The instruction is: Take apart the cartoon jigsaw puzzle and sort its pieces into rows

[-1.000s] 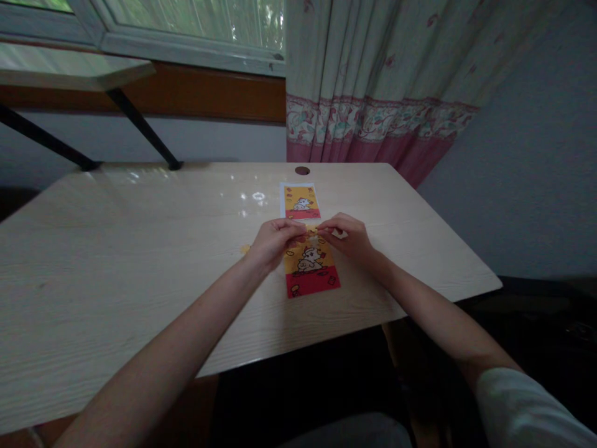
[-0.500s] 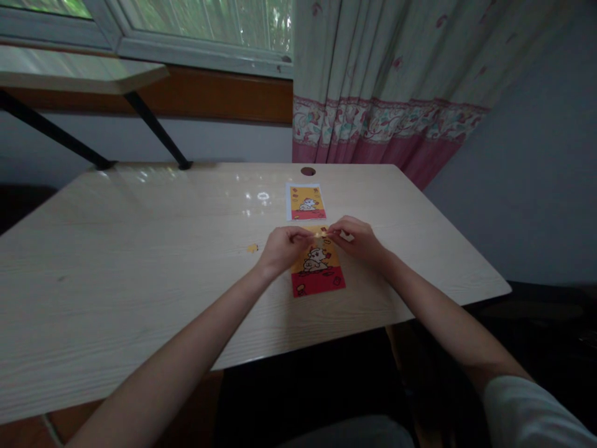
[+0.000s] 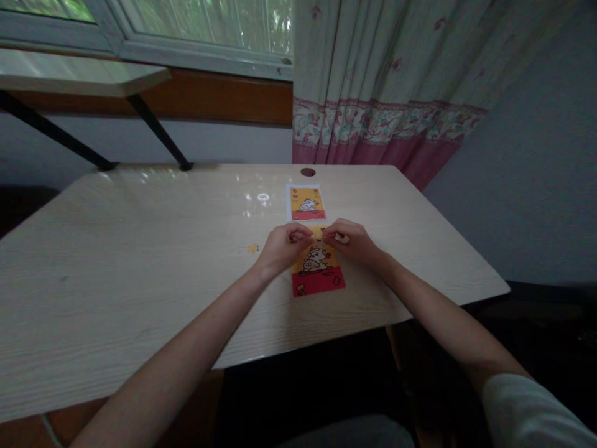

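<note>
A red and orange picture puzzle (image 3: 318, 283) with white cartoon animals lies on the table in front of me. Over its upper part, my left hand (image 3: 288, 244) is closed in a pinch on a small yellow puzzle piece (image 3: 318, 234). My right hand (image 3: 347, 239) pinches at the same spot from the other side, its fingertips close to the left ones. The fingers partly hide the piece, and its outline is too small to make out. Left of my left hand lies a loose yellow piece (image 3: 252, 248).
Just beyond the puzzle lies a white-edged card (image 3: 308, 204) with a matching picture. A round cable hole (image 3: 308, 172) is near the back edge of the pale wooden table (image 3: 153, 267). A raised shelf (image 3: 84, 78) on black legs stands back left; a curtain (image 3: 373, 118) hangs behind.
My right fingertips have shifted slightly left and down, nearer the left ones. The yellow piece between the hands shows less brightly. The card and the loose piece have stayed put.
</note>
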A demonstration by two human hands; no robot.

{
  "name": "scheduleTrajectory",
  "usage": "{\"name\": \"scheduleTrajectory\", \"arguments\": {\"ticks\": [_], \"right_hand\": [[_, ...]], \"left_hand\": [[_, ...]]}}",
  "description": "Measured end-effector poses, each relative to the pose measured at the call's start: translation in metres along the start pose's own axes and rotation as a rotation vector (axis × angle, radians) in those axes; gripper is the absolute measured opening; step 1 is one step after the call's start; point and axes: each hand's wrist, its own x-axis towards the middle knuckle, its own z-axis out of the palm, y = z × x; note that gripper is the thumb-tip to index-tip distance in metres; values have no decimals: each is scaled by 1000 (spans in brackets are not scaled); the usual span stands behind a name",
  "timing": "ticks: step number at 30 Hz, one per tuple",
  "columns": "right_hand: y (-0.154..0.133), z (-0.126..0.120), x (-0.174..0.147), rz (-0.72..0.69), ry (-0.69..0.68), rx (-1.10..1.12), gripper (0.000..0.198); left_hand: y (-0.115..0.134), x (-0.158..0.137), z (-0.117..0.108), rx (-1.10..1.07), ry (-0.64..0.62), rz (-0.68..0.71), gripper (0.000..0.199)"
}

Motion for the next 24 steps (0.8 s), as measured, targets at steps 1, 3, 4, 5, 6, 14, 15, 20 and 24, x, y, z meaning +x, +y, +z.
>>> {"name": "scheduleTrajectory", "arguments": {"ticks": [1, 3, 4, 5, 6, 14, 15, 20, 24], "right_hand": [[-1, 1, 0, -4, 9, 7, 9], [-2, 1, 0, -6, 21, 15, 9], [-2, 1, 0, -2, 25, 15, 9], [-2, 0, 0, 4, 27, 13, 10], [-1, -1, 0, 11, 27, 8, 10], [13, -5, -1, 81, 50, -65, 13], [13, -5, -1, 90, 56, -69, 13], [12, -8, 0, 105, 68, -78, 14], [11, -8, 0, 112, 65, -74, 15]], "left_hand": [[2, 1, -1, -50, -7, -19, 15], [7, 1, -7, -70, -21, -46, 15], [10, 0, -13, -44, -31, -53, 14], [13, -1, -20, 0, -58, -65, 15], [14, -3, -30, 56, -92, -80, 16], [-2, -25, -83, 465, -360, -16, 20], [-2, -27, -83, 498, -358, 11, 21], [8, -28, -94, 704, -143, 73, 23], [7, -25, -119, 831, -70, 23, 21]]}}
